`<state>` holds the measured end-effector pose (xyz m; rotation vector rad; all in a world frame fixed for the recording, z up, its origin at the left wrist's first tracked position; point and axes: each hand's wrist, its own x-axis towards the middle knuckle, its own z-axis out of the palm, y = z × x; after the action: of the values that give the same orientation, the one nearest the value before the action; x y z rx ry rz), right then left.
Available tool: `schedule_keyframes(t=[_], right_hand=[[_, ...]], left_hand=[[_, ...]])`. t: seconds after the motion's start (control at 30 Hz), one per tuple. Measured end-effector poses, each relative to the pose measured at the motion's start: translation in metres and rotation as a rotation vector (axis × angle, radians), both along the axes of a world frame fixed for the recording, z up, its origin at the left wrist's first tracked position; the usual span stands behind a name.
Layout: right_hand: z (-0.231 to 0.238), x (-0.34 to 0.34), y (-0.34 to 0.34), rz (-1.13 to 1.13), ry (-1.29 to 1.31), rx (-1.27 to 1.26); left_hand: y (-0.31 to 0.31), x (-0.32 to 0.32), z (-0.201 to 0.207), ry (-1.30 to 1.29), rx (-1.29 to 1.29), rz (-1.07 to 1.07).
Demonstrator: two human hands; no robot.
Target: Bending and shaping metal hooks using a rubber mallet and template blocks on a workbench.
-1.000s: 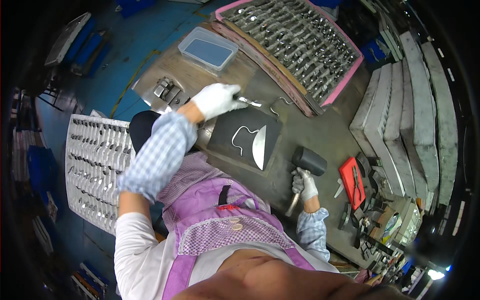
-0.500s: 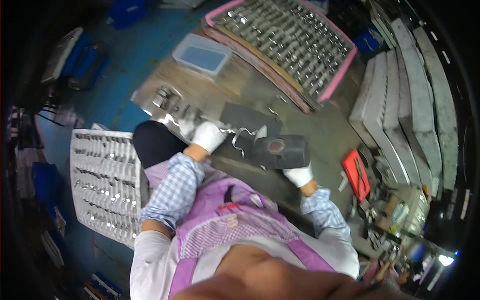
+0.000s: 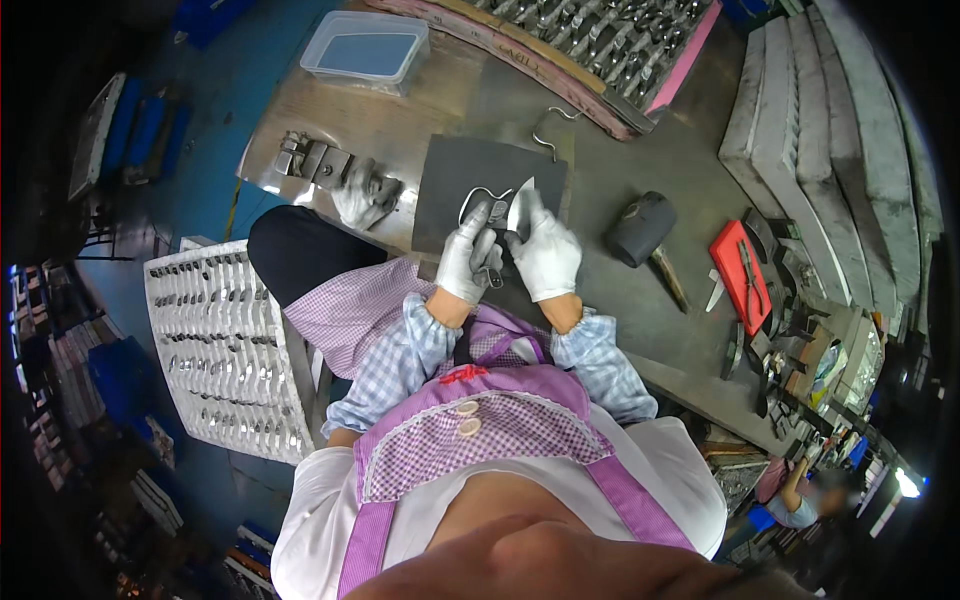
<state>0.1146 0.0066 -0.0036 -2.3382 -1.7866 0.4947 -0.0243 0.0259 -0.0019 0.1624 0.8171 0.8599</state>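
Note:
Both my hands wear white gloves and meet over a dark flat pad (image 3: 440, 180) on the table. My left hand (image 3: 466, 262) is closed on a thin, curved shiny metal strip (image 3: 477, 192); a looped metal end shows below its fingers. Beside it, my right hand (image 3: 547, 256) pinches a pale, pointed flat piece (image 3: 517, 210) between thumb and fingers. Its fingertips are slightly blurred, and the hands partly hide how the two pieces meet. A black-headed mallet (image 3: 643, 230) with a wooden handle lies to the right, apart from my hands.
A crumpled grey glove or cloth (image 3: 366, 196) lies by a metal block fixture (image 3: 312, 158). Beyond are a clear plastic box (image 3: 366, 50), an S-shaped strip (image 3: 548, 133) and a pink-edged rack of metal parts (image 3: 690, 60). Pliers rest on a red tray (image 3: 738, 272). A white parts rack (image 3: 225, 345) stands left.
My right hand has let go of the mallet, now lying on the right, and come to the middle. My left hand has moved right to the curved strip. The view has shifted.

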Motion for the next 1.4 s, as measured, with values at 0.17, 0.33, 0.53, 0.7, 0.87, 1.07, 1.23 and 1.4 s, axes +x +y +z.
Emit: schedule_keyframes(t=[0.17, 0.33, 0.53, 0.7, 0.87, 1.07, 1.23, 1.4], right_hand=[[-0.014, 0.007, 0.005, 0.056, -0.138, 0.407], [0.002, 0.034, 0.0, -0.204, 0.277, 0.04], [0.068, -0.026, -0.02, -0.253, 0.827, 0.378], [0.049, -0.032, -0.012, -0.147, 0.718, 0.268], [0.051, -0.038, -0.018, -0.225, 1.273, 0.175], [0.026, -0.015, -0.014, -0.188, 0.731, 0.207], [0.027, 0.068, -0.036, -0.1, 0.453, 0.262], [0.021, 0.158, -0.07, -0.35, -0.013, 0.418]], left_hand=[[-0.003, 0.002, 0.004, 0.063, -0.022, -0.006], [-0.009, 0.003, 0.013, 0.035, -0.031, -0.075], [-0.021, 0.0, 0.004, 0.204, -0.017, 0.07], [-0.018, 0.008, 0.024, 0.204, -0.12, 0.25], [-0.028, -0.005, -0.003, 0.231, 0.031, 0.273], [-0.004, -0.011, 0.001, 0.722, 0.247, 0.138], [0.04, -0.054, -0.017, 1.475, 0.582, -0.124], [0.07, -0.049, -0.01, 1.669, 0.943, -0.131]])
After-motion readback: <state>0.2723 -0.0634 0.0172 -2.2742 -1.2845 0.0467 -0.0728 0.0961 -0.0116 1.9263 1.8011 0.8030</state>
